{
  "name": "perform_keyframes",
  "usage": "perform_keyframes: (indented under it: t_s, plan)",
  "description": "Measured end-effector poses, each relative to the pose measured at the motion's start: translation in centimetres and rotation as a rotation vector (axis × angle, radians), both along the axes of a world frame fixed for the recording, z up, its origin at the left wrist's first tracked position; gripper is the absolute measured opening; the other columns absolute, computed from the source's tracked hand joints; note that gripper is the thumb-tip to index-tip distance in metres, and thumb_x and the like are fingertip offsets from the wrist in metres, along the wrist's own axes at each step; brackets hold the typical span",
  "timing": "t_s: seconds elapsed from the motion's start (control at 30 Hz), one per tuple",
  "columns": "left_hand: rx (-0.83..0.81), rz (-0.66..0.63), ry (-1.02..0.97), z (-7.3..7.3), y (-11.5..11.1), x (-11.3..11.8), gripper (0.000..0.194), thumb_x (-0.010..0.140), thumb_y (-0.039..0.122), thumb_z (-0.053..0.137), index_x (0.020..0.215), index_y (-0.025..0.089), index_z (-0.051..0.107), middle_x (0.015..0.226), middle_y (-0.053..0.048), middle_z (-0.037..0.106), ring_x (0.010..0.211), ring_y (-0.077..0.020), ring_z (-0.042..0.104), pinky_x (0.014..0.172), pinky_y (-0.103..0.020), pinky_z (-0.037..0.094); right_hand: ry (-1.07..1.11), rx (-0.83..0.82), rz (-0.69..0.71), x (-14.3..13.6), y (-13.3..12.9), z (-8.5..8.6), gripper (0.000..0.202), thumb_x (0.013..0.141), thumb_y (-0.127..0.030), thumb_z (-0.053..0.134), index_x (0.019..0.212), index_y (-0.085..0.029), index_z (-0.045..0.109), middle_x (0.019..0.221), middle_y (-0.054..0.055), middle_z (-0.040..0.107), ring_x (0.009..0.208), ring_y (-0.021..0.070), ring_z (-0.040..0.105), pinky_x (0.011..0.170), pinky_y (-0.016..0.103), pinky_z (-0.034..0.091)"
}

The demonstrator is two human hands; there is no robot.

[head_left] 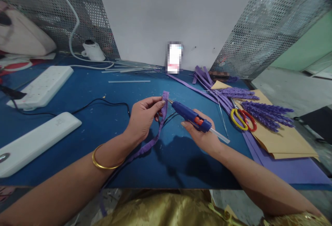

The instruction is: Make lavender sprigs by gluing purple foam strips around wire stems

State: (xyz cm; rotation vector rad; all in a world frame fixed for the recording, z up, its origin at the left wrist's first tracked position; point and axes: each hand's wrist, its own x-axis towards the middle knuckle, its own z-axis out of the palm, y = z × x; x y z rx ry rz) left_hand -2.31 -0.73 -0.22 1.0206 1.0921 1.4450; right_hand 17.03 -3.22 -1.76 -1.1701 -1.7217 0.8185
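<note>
My left hand (144, 115) pinches a long purple paper strip (149, 145) near its upper end, thumb against fingers. The strip looks crimped along one edge and trails down past my wrist and over the table's front edge. In my right hand (204, 138) is a blue glue gun (188, 112), with a clear glue stick (220, 136) poking out of its back. The gun's nozzle points left and is at or very near the strip's top end; I cannot tell if it touches. A black cord runs behind both hands.
Purple flower sprigs (269, 113), scissors (243, 119) with yellow and red handles, brown paper (285, 144) and purple sheets (293, 170) lie at right. Loose glue sticks (129, 81) lie behind. A power strip (43, 86) and a long white device (38, 143) are at left. A phone (174, 58) leans on the wall.
</note>
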Motion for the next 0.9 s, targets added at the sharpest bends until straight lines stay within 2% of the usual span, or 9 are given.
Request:
perform_keyframes:
  t_s: [0.4, 0.9]
  plan:
    - [0.006, 0.023, -0.009, -0.01, 0.17, -0.05, 0.013, 0.073, 0.024, 0.077, 0.080, 0.014, 0.077, 0.053, 0.003, 0.059, 0.046, -0.0076, 0.046, 0.044, -0.021, 0.036, 0.032, 0.036, 0.046, -0.10, -0.12, 0.10, 0.035, 0.085, -0.034, 0.071, 0.071, -0.022, 0.042, 0.064, -0.007, 0.038, 0.057, 0.0089, 0.033, 0.053, 0.024, 0.031]
    - [0.000, 0.024, -0.027, -0.11, 0.27, -0.10, 0.013, 0.073, 0.024, 0.077, 0.080, 0.013, 0.076, 0.055, 0.002, 0.059, 0.048, -0.0081, 0.046, 0.045, -0.021, 0.037, 0.007, 0.040, 0.046, -0.10, -0.27, -0.12, 0.034, 0.085, -0.033, 0.071, 0.071, -0.022, 0.042, 0.064, -0.007, 0.039, 0.057, 0.0090, 0.034, 0.053, 0.025, 0.031]
